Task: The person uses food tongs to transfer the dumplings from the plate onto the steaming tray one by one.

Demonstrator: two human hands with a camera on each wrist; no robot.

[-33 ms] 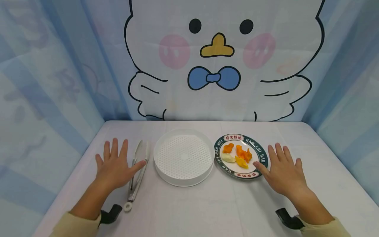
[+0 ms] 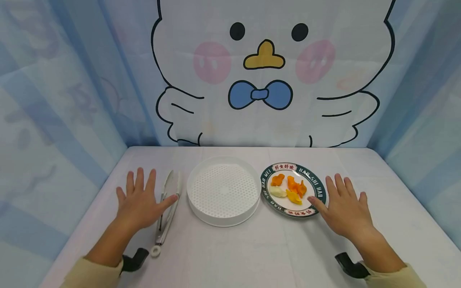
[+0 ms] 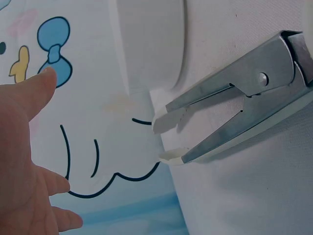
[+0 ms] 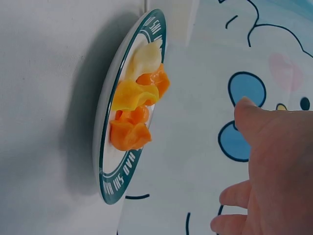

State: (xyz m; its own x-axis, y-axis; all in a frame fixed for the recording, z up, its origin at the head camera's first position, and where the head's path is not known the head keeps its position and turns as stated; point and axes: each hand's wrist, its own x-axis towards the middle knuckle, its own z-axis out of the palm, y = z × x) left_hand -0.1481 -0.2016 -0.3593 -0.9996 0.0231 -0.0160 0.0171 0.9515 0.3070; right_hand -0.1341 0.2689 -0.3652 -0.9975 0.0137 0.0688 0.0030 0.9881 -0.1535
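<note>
your left grip is spread wide, empty, near the tongs — nine o'clock of the perforated white tray. your right grip, likewise spread and empty, is near the plate of dumpling-like pieces — three o'clock.

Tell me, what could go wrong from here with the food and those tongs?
The right hand has its thumb over the plate's edge in the head view, so a careless dip might tip the plate. The food pieces lie bunched together, so the tongs could catch two at once. The tongs also lie close beside the white tray, so lifting them might knock it.
</note>
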